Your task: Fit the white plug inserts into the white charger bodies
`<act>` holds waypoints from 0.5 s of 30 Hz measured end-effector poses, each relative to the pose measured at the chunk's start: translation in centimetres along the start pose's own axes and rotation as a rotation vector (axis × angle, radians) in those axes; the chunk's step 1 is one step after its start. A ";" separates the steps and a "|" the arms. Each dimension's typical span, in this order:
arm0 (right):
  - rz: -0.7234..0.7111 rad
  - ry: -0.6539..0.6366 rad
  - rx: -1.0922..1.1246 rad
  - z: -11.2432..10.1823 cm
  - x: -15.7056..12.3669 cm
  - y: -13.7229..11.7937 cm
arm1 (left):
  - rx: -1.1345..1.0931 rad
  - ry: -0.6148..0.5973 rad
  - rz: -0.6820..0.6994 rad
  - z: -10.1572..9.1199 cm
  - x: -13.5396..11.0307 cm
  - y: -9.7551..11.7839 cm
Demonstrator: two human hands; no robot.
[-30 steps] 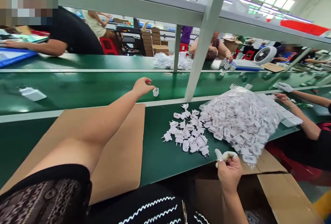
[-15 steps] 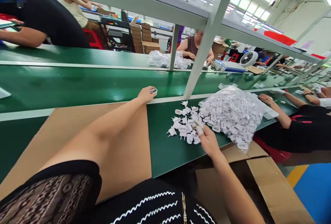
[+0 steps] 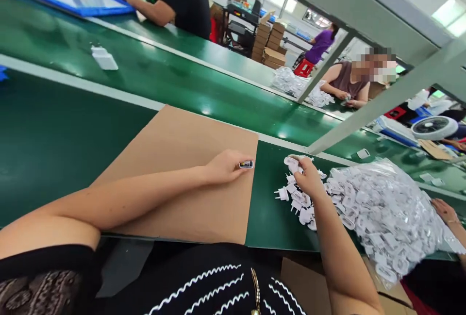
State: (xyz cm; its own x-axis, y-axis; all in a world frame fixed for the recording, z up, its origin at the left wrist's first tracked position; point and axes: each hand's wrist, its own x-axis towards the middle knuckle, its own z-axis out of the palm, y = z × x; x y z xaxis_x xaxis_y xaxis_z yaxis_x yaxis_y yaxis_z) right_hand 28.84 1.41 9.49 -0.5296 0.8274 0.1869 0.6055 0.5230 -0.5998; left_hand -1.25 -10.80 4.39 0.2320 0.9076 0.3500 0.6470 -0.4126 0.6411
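Note:
My left hand [image 3: 227, 167] is over the cardboard sheet [image 3: 182, 198], closed on a white charger housing [image 3: 246, 164]. Its open end faces right, and small parts show inside. To the right, my right hand [image 3: 308, 177] grips a white plug cover [image 3: 291, 164] between thumb and fingers, just above the far edge of a loose pile of white plug covers [image 3: 306, 215] with pins. The two held pieces are apart. Beside the pile, a clear plastic bag [image 3: 389, 208] bulges with many similar white pieces.
Beyond the cardboard, a white rail [image 3: 276, 141] borders the green belt [image 3: 189, 94]. A white charger [image 3: 104, 58] lies on the belt at left. A slanted metal post [image 3: 349, 116] rises behind the pile. A co-worker's hand [image 3: 444, 209] is at the bag's right side.
The view has swung left. My left hand has drawn back from the belt's edge to over the cardboard with the housing. My right hand has come up at the pile with a plug cover.

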 end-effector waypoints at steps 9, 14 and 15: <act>0.208 0.049 0.657 5.7 -1.8 -8.1 | -0.234 0.066 -0.077 1.2 -0.1 -1.3; 0.121 0.049 0.407 6.0 -1.0 -9.2 | -0.289 0.073 -0.081 0.8 -0.1 -1.3; 0.076 0.059 0.329 5.9 -0.8 -9.5 | -0.297 0.083 -0.092 0.8 -0.1 -1.4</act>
State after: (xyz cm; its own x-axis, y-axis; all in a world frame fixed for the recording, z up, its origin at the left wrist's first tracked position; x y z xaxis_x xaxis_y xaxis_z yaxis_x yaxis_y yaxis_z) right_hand 20.01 -5.42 10.41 -0.4491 0.8769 0.1710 0.4131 0.3735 -0.8305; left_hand -1.60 -10.26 2.94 0.1146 0.9378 0.3276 0.4193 -0.3446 0.8399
